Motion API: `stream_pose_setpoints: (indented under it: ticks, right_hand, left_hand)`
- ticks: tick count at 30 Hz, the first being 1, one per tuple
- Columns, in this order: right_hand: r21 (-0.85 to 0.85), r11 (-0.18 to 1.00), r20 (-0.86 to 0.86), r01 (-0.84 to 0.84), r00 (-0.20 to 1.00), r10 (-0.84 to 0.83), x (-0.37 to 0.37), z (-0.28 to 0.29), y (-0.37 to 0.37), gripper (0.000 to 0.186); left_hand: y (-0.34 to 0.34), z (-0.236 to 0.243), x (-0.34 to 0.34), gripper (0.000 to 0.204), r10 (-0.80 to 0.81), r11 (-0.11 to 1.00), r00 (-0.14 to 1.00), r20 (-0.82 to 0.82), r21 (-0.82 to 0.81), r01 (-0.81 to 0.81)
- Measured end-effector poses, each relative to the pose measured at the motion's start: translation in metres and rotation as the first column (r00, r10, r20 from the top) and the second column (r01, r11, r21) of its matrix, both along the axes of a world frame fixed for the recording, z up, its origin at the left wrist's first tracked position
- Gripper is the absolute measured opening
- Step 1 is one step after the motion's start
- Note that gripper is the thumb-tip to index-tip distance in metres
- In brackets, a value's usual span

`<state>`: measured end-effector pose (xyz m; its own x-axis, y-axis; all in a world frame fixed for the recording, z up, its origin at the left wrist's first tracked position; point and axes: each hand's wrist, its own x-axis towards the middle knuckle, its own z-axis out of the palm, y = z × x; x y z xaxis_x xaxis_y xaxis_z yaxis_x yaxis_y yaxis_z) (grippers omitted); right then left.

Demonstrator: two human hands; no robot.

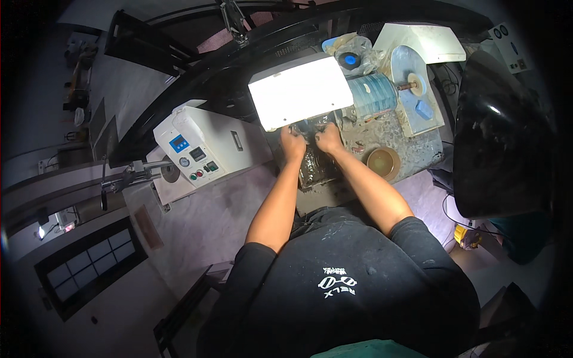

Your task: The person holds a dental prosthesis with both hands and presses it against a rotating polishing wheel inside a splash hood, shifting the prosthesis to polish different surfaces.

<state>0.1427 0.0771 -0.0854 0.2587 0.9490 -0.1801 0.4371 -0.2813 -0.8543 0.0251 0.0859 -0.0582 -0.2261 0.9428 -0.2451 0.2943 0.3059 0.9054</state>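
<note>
I count two hands at work, both mine, reaching straight ahead to the same spot under one bright white lamp box (300, 90). My left hand (292, 143) and right hand (329, 139) sit just beside each other, fingers curled inward and narrow, pinched around one small dark workpiece (311, 127) that lies between them right at the lamp's lower edge. The piece is mostly hidden by the fingers and the glare, so I cannot tell its shape, nor which hand carries more of it. Below the hands there is one wet, dark tray (314, 167), glistening, directly under my wrists.

On the grimy table (412, 149) to the right I count one ribbed translucent blue water bottle (372, 95) lying on its side, one blue cap (350, 59) inside a crumpled clear bag behind it, one round brown dish (382, 162) near my right forearm, and one small blue block (424, 110) on a pale slab beside a spindle. The dish is near the right hand but apart from it; the bottle lies just beyond the right hand.

To the left stands one white control box (204, 150) with a small blue display, one dial and a few buttons, well apart from the left hand. One large black curved shield (498, 137) fills the far right.
</note>
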Motion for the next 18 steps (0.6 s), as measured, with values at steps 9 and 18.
stream_pose_setpoints:
  ticks: [9,18]
  right_hand:
    - [0.064,0.996,-0.199,0.055,0.979,-0.042,-0.013,0.012,-0.014,0.021]
    - [-0.107,0.991,-0.048,0.078,0.995,-0.084,0.001,0.018,0.000,0.022]
  left_hand:
    - [-0.016,-0.003,-0.001,0.021,0.084,0.909,0.972,-0.219,0.416,0.015]
    - [-0.002,0.011,0.009,0.025,0.054,0.995,0.995,-0.080,0.089,-0.047]
